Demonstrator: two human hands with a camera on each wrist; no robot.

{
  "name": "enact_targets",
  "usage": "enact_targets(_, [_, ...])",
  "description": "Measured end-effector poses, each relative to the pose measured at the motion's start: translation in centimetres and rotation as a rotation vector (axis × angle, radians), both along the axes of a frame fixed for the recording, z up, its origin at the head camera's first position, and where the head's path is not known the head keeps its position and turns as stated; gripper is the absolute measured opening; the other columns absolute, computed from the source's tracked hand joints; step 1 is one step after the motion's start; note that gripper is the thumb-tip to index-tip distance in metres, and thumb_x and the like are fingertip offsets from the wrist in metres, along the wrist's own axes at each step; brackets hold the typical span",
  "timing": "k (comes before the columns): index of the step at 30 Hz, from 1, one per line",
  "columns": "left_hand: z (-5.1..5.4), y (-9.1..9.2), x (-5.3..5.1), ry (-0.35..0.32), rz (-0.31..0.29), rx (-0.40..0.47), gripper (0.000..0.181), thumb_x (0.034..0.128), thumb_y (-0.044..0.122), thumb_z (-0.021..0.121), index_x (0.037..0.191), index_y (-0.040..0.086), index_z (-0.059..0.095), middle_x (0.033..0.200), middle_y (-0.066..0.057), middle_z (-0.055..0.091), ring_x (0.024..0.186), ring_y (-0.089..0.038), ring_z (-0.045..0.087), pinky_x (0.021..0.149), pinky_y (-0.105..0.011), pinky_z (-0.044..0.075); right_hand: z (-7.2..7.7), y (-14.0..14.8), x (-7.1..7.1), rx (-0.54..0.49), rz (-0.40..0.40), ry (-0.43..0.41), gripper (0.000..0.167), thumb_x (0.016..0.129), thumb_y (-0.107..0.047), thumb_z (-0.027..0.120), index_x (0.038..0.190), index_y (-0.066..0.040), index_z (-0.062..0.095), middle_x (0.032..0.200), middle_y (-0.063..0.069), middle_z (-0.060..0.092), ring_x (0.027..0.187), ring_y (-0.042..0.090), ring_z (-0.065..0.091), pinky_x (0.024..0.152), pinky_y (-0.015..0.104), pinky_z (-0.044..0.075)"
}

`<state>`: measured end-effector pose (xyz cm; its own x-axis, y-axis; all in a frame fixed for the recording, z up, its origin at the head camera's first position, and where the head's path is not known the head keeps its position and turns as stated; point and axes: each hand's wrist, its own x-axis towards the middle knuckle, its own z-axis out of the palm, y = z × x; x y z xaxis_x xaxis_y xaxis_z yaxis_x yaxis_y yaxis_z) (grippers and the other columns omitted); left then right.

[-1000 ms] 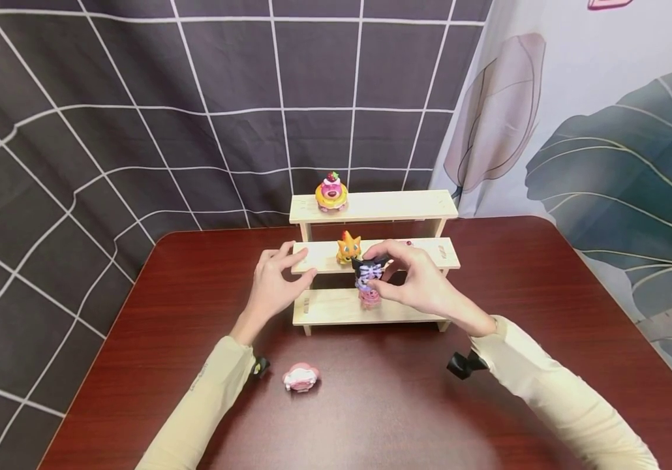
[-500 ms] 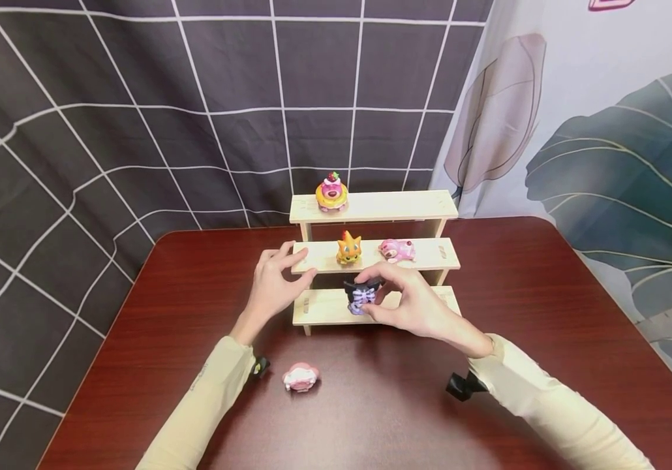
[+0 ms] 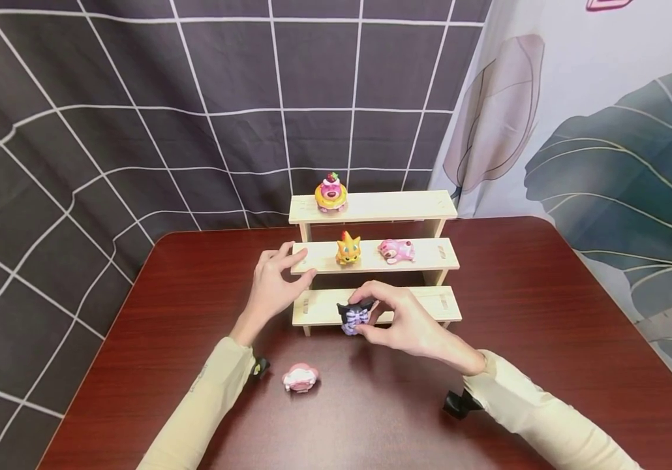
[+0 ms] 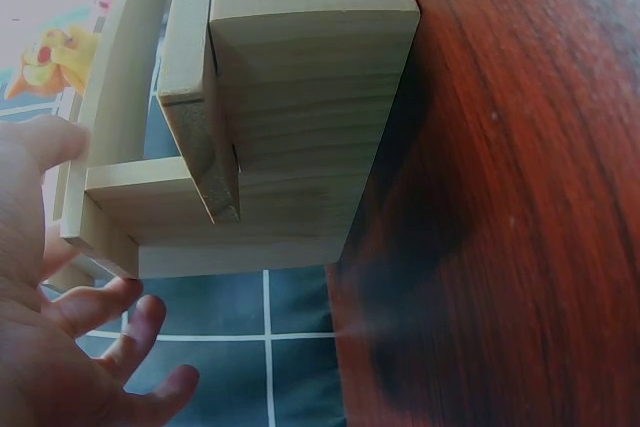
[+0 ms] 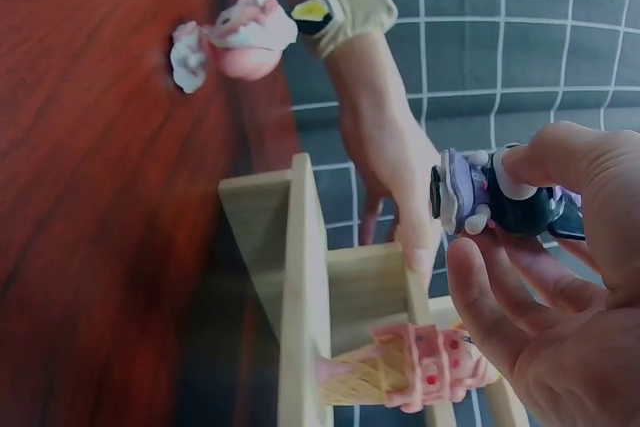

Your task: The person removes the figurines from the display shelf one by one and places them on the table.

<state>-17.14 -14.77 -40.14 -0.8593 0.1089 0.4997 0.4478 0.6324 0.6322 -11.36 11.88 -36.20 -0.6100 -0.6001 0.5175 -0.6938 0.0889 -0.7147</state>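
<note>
My right hand (image 3: 403, 323) pinches a small black and purple figurine (image 3: 353, 318) between thumb and fingers, in front of the bottom step of a pale wooden three-tier display stand (image 3: 412, 301). In the right wrist view the held figurine (image 5: 510, 192) appears sideways, apart from the boards. On the bottom step stands a pink figurine with a waffle-cone base (image 5: 415, 367), hidden in the head view. My left hand (image 3: 274, 281) rests its thumb and index finger at the left end of the middle step; its other fingers (image 4: 145, 332) spread loosely beyond the board.
The middle step bears an orange spiky-headed figurine (image 3: 348, 249) and a pink lying figurine (image 3: 397, 250). A pink figurine in a yellow ring (image 3: 331, 194) sits on the top step. Another pink and white figurine (image 3: 300, 378) lies on the reddish-brown table (image 3: 207, 281). A dark grid curtain (image 3: 224, 117) hangs behind.
My right hand has moved down and toward me with the black and purple figurine, uncovering the pink lying figurine on the middle step. My left hand has stayed put.
</note>
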Motion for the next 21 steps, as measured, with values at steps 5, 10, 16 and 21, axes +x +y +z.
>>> enact_targets(5, [-0.1,0.0,0.0,0.002,0.001,-0.004,0.045,0.0807,0.029,0.082,0.12,0.008,0.074,0.136,-0.023,0.058,0.106,-0.037,0.051,0.085,-0.051,0.042,-0.6,-0.4,0.4,-0.028,0.032,-0.006,0.043,0.074,0.012,0.08,0.11,-0.003,0.064,0.103,0.01,0.061,0.083,0.018,0.062,0.062,0.034,0.057])
enact_targets(10, [-0.1,0.0,0.0,0.012,0.002,-0.003,0.045,0.0805,0.028,0.082,0.12,0.008,0.074,0.135,-0.022,0.058,0.105,-0.037,0.051,0.084,-0.051,0.042,-1.4,-0.5,0.8,-0.026,0.037,0.007,0.043,0.074,0.014,0.078,0.11,-0.001,0.062,0.103,0.012,0.058,0.083,0.019,0.062,0.062,0.031,0.056])
enact_targets(16, [-0.1,0.0,0.0,0.012,-0.003,0.005,0.045,0.0805,0.028,0.082,0.12,0.007,0.074,0.135,-0.023,0.059,0.104,-0.037,0.051,0.083,-0.051,0.042,-2.2,-0.6,1.3,0.018,0.02,0.009,0.042,0.075,0.013,0.076,0.111,-0.003,0.062,0.102,0.008,0.063,0.075,0.016,0.063,0.061,0.029,0.055])
enact_targets(21, [-0.1,-0.1,0.0,0.01,-0.003,0.006,0.045,0.0806,0.028,0.082,0.12,0.007,0.074,0.135,-0.023,0.058,0.105,-0.037,0.051,0.084,-0.052,0.042,-2.7,-0.8,1.5,0.038,0.019,0.035,0.041,0.074,0.012,0.077,0.11,-0.003,0.062,0.1,0.006,0.063,0.077,0.011,0.062,0.062,0.029,0.055])
